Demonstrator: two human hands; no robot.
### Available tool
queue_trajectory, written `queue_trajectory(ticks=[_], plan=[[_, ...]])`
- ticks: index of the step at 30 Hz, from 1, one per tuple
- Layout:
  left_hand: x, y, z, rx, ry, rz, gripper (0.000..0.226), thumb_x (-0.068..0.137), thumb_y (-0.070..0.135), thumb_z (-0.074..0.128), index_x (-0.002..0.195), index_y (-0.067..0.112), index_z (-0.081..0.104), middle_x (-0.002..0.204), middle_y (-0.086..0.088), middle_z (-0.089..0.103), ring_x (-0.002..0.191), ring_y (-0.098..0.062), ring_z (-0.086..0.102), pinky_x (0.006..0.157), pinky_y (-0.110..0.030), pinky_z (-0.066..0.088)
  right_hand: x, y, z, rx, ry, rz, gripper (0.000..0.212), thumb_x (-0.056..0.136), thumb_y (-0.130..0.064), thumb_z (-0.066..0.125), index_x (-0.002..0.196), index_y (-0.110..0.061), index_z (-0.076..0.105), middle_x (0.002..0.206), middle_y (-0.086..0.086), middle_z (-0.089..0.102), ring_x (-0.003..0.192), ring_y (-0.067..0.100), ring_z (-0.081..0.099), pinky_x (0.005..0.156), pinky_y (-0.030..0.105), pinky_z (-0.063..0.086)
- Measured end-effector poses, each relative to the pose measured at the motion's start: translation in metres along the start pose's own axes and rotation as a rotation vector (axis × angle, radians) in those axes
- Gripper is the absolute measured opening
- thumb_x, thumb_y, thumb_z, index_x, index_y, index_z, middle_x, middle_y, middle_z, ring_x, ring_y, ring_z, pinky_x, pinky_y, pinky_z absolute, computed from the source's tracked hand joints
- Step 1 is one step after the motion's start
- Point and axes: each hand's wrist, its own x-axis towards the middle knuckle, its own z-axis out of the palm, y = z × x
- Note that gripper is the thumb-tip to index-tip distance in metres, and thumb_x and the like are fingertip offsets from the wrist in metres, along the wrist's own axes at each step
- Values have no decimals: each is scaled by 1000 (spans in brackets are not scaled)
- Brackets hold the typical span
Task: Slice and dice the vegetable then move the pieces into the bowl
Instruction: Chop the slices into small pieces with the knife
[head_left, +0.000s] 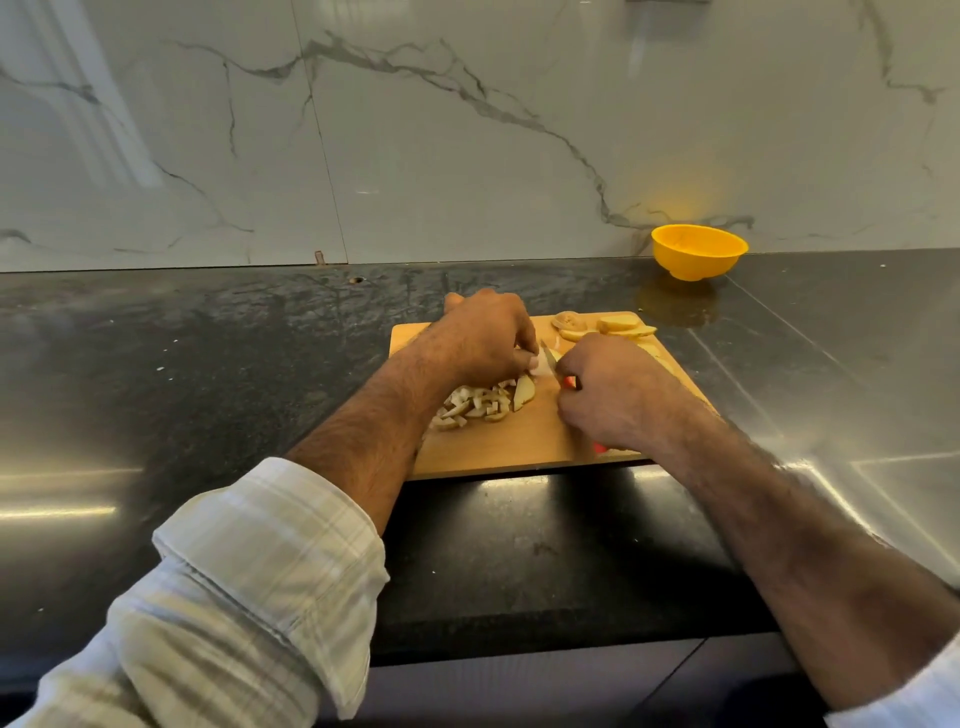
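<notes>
Head view, items left to right.

Counter (156, 364): dark polished stone, carries everything listed.

Cutting board (509, 441): wood, near the front edge of the counter.

Diced pieces (472, 405): loose heap on the board, just beside the left wrist. Risk: a sweep of the forearm scatters them onto the counter.

Left hand (483, 338): fingers curled, pinning a pale vegetable piece (543, 364) at the blade. Risk: fingertips lie right against the cut line; a slip nicks them.

Knife (549, 356): short blade, red handle, tip only visible.

Right hand (602, 395): clenched round the knife handle.

Slices (608, 326): uncut, at the board's far right corner. Risk: one hangs at the edge and may slide off.

Bowl (698, 250): yellow, well apart beyond the board; its contents cannot be made out. Risk: pieces drop during the carry.
</notes>
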Motion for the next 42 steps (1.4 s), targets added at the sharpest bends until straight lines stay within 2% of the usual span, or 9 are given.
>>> queue_trajectory(ticks=[7, 10, 14, 17, 20, 24, 33, 36, 42], plan=[[-2, -4, 0, 65, -28, -5, 14, 100, 35, 67, 109, 37, 78, 133, 17, 65, 135, -12, 47, 114, -57, 21, -8, 4, 3, -22, 9, -17, 32, 93, -28, 67, 124, -25, 72, 96, -8, 62, 87, 13, 59, 64, 25, 48], [-1, -6, -1, 41, -42, -16, 8, 98, 34, 71, 100, 38, 77, 133, 18, 63, 139, -12, 43, 117, -61, 19, -4, -3, 6, -45, -22, -16, 34, 92, -26, 69, 125, -23, 70, 94, -8, 60, 89, 13, 59, 73, 28, 54], [0, -6, -1, 28, -64, -33, 6, 96, 35, 73, 93, 40, 74, 131, 18, 62, 139, -13, 42, 118, -62, 18, 3, -14, 2, -33, -28, 22, 36, 93, -22, 71, 130, -20, 66, 109, -1, 67, 100, 18, 62, 88, 35, 60], [-1, -8, -4, 71, -71, -26, 7, 98, 37, 71, 102, 40, 76, 132, 19, 64, 138, -12, 45, 117, -63, 18, 6, -14, 1, -37, 5, 10, 33, 94, -22, 70, 127, -20, 69, 113, 0, 69, 96, 16, 63, 81, 31, 59], [-5, -11, -6, 69, -64, -32, 11, 98, 39, 69, 106, 39, 78, 133, 19, 66, 136, -11, 47, 117, -62, 18, 1, -6, 0, -56, 66, -22, 22, 96, -24, 66, 116, -21, 73, 107, -4, 67, 87, 12, 56, 62, 21, 45], [-6, -9, -7, 61, -42, -37, 10, 97, 36, 70, 102, 37, 79, 123, 20, 70, 128, -10, 53, 118, -64, 18, -6, -4, 3, -66, 40, -19, 35, 94, -28, 67, 129, -23, 71, 107, -3, 68, 92, 16, 61, 71, 27, 51], [-6, -10, -10, 33, -118, -73, 11, 98, 42, 72, 107, 40, 78, 137, 17, 61, 149, -17, 34, 120, -71, 8, 6, -14, 4, -85, 7, 6, 40, 95, -24, 69, 135, -22, 67, 126, 1, 69, 112, 21, 63, 89, 33, 57], [-8, -12, -11, 23, -131, -84, 14, 98, 41, 72, 111, 40, 78, 140, 16, 61, 147, -16, 37, 121, -71, 7, 1, -15, 2, -92, 39, -26, 36, 96, -25, 67, 131, -22, 70, 119, 0, 70, 104, 19, 62, 81, 30, 56], [-8, -11, -11, -6, -128, -83, 14, 98, 40, 73, 111, 41, 78, 136, 16, 62, 145, -16, 39, 121, -72, 6, -5, -22, 3, -118, -32, 10, 43, 92, -23, 70, 135, -22, 65, 117, 2, 68, 99, 20, 61, 86, 36, 60]])
